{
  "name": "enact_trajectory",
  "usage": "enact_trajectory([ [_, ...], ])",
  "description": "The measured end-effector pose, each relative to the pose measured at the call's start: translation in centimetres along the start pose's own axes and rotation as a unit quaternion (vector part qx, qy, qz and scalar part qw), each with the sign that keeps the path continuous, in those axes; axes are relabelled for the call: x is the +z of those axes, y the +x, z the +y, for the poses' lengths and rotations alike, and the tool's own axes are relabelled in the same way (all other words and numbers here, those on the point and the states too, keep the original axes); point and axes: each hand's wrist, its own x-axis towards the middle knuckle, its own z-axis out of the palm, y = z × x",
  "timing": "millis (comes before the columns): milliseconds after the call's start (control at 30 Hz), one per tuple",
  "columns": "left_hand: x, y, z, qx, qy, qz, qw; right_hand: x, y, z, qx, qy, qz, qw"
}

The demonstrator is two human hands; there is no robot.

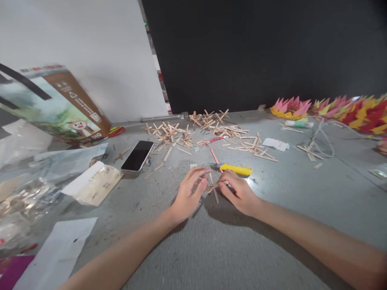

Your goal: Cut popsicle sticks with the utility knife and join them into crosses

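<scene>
Between my hands, a small cross of thin wooden sticks [216,195] is tilted near the grey table surface. My right hand [238,192] pinches one arm of the cross between thumb and fingers. On the other side, my left hand [189,194] has its fingers curved and apart from the thumb, beside the cross's left arm; no firm hold shows. A yellow utility knife [237,170] lies just beyond my right hand, near a red-and-white striped strip [213,154].
Loose sticks and stick crosses [172,133] lie toward the back. A phone [137,156], an envelope [98,186], plastic bags and a paper bag [57,104] occupy the left. Folded-paper pieces [292,108], a glue stick [298,124] and a white cable [317,141] are right.
</scene>
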Motion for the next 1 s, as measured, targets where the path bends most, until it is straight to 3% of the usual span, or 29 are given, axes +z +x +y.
enact_trajectory([
  [100,-0.39,-0.15,0.60,0.058,0.022,-0.048,0.997,-0.07,-0.02,-0.11,0.027,0.014,0.008,1.000],
  [200,-0.21,-0.16,0.79,0.059,0.048,-0.081,0.994,-0.10,-0.07,-0.15,0.047,0.040,0.012,0.998],
  [400,0.40,0.23,0.30,-0.036,-0.021,-0.024,0.999,-0.13,-0.24,0.02,0.038,0.067,-0.024,0.997],
  [600,0.13,0.43,0.44,-0.083,-0.111,-0.001,0.990,-0.10,0.01,-0.33,0.025,0.067,-0.044,0.996],
  [1000,0.05,0.62,0.18,-0.062,-0.064,0.015,0.996,0.74,-0.72,0.25,0.067,0.065,-0.008,0.996],
])
